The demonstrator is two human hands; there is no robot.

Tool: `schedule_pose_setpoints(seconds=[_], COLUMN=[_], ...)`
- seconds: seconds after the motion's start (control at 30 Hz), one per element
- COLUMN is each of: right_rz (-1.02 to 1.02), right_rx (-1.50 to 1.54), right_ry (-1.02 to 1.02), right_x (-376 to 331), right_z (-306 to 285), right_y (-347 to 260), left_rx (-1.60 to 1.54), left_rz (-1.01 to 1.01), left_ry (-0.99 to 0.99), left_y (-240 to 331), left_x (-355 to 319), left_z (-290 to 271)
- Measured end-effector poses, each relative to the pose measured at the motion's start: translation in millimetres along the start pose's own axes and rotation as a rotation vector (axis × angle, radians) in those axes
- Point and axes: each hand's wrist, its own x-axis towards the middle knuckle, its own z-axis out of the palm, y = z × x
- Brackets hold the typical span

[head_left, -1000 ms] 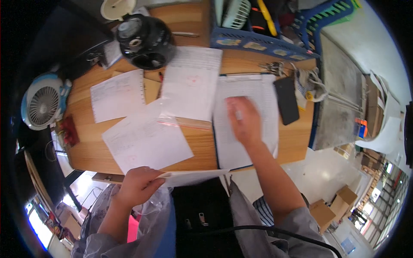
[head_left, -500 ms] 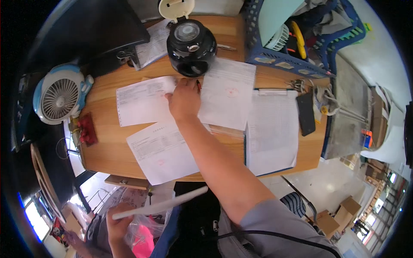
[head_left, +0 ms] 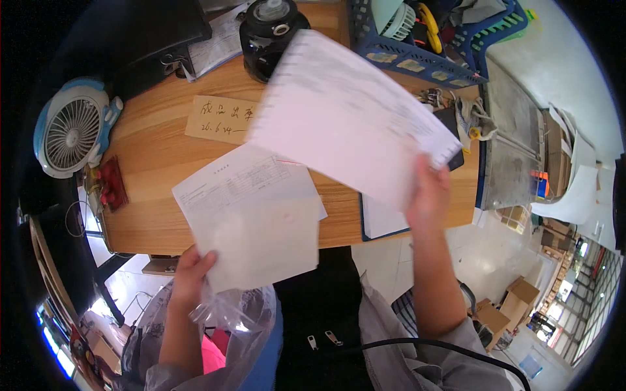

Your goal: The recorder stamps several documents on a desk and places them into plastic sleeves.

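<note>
Large white printed paper sheet [head_left: 352, 111] raised over bench's far-right part, tilted; right hand [head_left: 427, 192] grip clamped on its lower right corner. Stack of white form sheets [head_left: 254, 218] overhangs near edge of light wooden bench [head_left: 153, 156]; left hand [head_left: 191, 274] grip pinches its lower left corner. Tan handwritten card [head_left: 220, 118] flat on bench. White-blue desk fan [head_left: 72, 130] at left edge, black round jar [head_left: 267, 32] at far edge.

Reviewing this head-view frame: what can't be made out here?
- Raised sheet in the right hand: motion-blurred, its print unreadable.
- Black pot: lower right part hidden behind that sheet.
- Clipboard: mostly covered by the sheet and right hand; only a corner shows.
- Left hand: fingers hidden under the papers it holds.
- Blue basket: contents cut off by the top edge.
</note>
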Motion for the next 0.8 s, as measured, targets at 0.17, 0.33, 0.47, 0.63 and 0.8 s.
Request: schedule_pose_setpoints(seconds=[0.17,0.33,0.47,0.63,0.8], right_rz=[0.272,0.403,0.181,0.259,0.397], right_rx=[0.09,-0.218,-0.594,-0.779,-0.279], right_ry=[0.016,-0.19,-0.228,-0.36,-0.428], right_x=[-13.8,-18.4,-14.4,-13.5,3.9], right_z=[-72.8,-144.2,-181.9,-174.2,-204.0], right_y=[-35.1,13.0,51.0,41.3,51.4], left_rx=[-0.11,-0.059,-0.149,0.295,0.332], left_rz=[-0.053,-0.128,-0.251,-0.052,-0.059], left_ry=[-0.164,-0.243,-0.12,0.012,-0.063], left_y=[-18.1,-62.1,-83.2,-97.5,-83.5], left_x=[31.2,69.2,81.7,73.8,47.4], left_z=[89.2,158.7,195.0,227.3,232.4])
